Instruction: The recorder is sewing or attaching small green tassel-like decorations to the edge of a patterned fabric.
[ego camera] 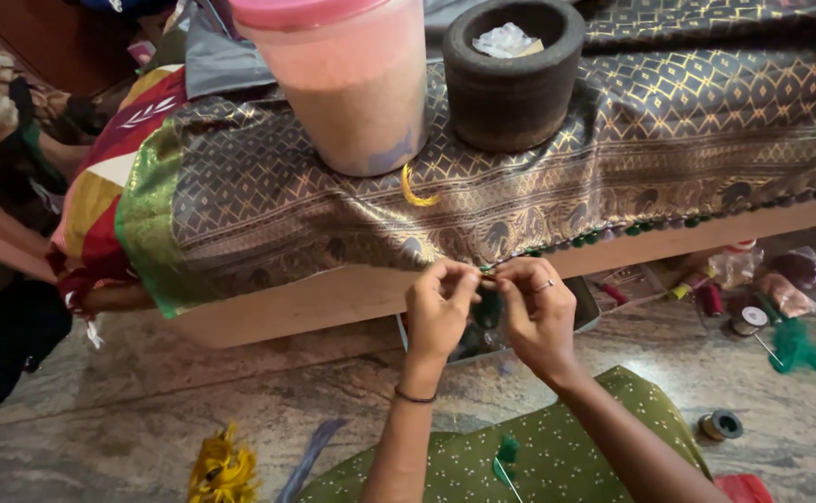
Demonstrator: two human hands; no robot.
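Head view: the soft, light edge of the patterned fabric (519, 200), draped over the wooden platform (333, 293), is pinched at its tasselled hem by the left hand (438, 312) and right hand (538, 307), both clenched on it, best gripped near the fringe.

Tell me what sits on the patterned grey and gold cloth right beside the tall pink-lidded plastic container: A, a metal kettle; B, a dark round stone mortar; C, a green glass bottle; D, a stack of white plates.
B: a dark round stone mortar stands on the patterned grey and gold cloth, just right of the tall pink-lidded plastic container.
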